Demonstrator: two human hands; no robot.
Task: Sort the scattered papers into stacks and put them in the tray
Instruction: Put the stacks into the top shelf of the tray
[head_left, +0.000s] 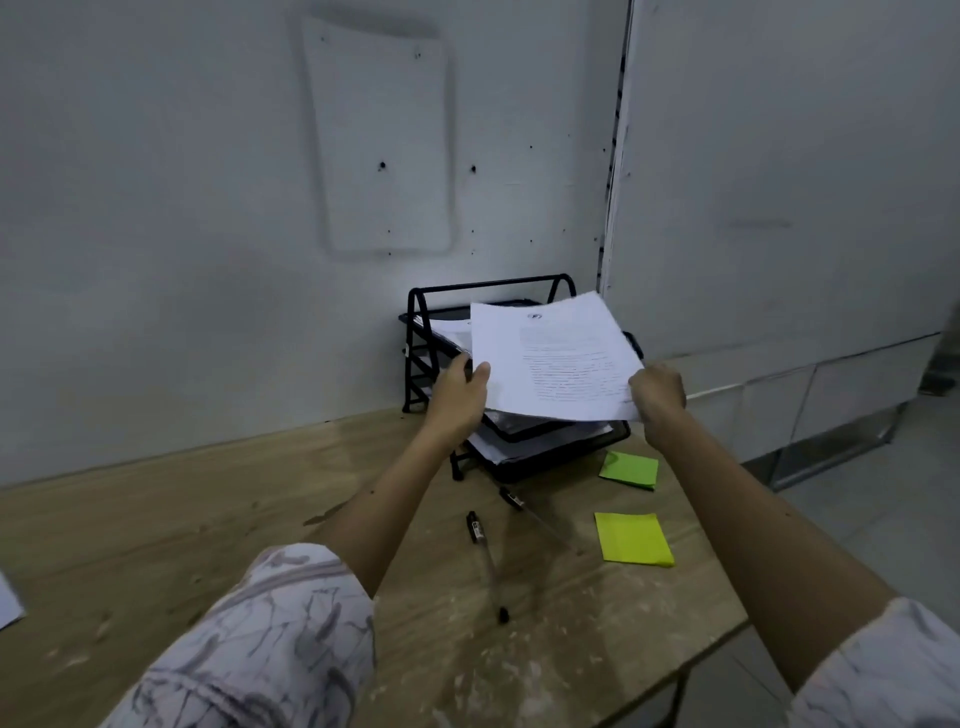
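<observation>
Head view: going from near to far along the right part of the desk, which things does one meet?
Yellow sticky pad → green sticky pad → black paper tray → held paper stack, gripped by left hand and right hand.

Black wire tray (422, 332); white papers (556, 358) with dark and red print above it. Green note (629, 469), yellow-green note (634, 538) right of tray. Tan wood table (156, 519). White grey-marbled sleeves (270, 634).

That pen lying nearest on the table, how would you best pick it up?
Pinch the nearest pen across its clear barrel near the middle, coming straight down from above. It lies flat on the table, long and thin, pointing away from the person, with bare wood on both sides for fingertips.
</observation>
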